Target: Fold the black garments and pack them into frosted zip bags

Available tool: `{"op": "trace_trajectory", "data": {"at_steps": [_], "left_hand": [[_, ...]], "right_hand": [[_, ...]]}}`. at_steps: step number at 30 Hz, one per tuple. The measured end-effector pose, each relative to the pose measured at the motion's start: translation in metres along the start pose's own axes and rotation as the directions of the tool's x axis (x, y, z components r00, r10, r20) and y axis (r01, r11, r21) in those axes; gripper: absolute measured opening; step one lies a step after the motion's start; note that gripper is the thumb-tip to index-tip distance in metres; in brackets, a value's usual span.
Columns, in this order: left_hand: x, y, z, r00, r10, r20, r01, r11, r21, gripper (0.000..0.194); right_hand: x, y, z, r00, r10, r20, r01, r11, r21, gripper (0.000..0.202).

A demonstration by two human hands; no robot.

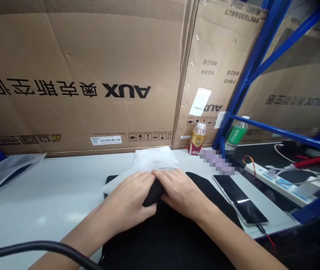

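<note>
Black cloth (pixel 153 193) is bunched up between my two hands, over the near middle of the tabletop (pixel 50 198), with more dark fabric spreading out on both sides. On my left hand (pixel 130 198), the fingers are curled partway closed over the bunch, the thumb on its near side. My right hand (pixel 183 193) closes in from the other side, its fingers bent over the cloth and their tips meeting the left ones at the top. From my view, how tightly either hand grips, I cannot tell. Just beyond the hands I see a white packet (pixel 156 158); a clear pouch (pixel 9 174) lies well off to the left, and a phone (pixel 241 200) rests to the right, plugged into a cable.
</note>
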State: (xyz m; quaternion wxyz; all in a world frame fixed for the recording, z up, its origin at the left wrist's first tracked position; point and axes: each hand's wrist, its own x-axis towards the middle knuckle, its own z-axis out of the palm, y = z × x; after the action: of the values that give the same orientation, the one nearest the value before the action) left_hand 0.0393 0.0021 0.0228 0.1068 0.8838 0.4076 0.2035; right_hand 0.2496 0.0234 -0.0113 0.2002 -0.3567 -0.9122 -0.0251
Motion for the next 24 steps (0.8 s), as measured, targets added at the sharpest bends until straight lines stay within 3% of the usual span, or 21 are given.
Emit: {"op": "trace_trajectory", "data": {"at_steps": [3,6,10,13,16,19,24], "left_hand": [[0.002,0.002,-0.01,0.994,0.092,0.064,-0.08,0.983,-0.164,0.054],[-0.001,0.004,-0.006,0.969,0.211,0.127,-0.182,0.961,-0.21,0.069],[-0.004,0.01,0.021,0.983,0.152,0.106,-0.153,0.988,-0.001,0.063],[-0.004,0.012,0.042,0.992,0.102,0.067,-0.114,0.974,0.195,0.047],[-0.003,0.011,0.051,0.987,0.157,0.029,-0.158,0.933,0.324,0.046],[-0.002,0.009,0.047,0.981,0.192,-0.014,-0.178,0.933,0.314,0.041],[0.0,0.009,0.046,0.986,0.154,-0.057,-0.14,0.971,0.194,0.04]], "right_hand": [[-0.025,-0.003,-0.014,0.996,0.034,-0.079,-0.034,0.999,0.003,0.062],[-0.045,-0.002,-0.012,0.996,0.068,-0.058,-0.069,0.997,-0.021,0.059],[-0.046,0.002,0.008,0.986,0.162,-0.04,-0.166,0.98,-0.113,0.043],[-0.044,0.003,0.01,0.981,0.19,-0.039,-0.194,0.973,-0.127,0.034],[-0.052,0.003,-0.004,0.986,0.169,-0.006,-0.169,0.986,0.017,0.053],[-0.06,0.007,-0.012,0.978,0.207,-0.022,-0.199,0.96,0.196,0.052],[-0.048,0.021,0.01,0.956,0.286,-0.063,-0.276,0.951,0.141,0.049]]}}
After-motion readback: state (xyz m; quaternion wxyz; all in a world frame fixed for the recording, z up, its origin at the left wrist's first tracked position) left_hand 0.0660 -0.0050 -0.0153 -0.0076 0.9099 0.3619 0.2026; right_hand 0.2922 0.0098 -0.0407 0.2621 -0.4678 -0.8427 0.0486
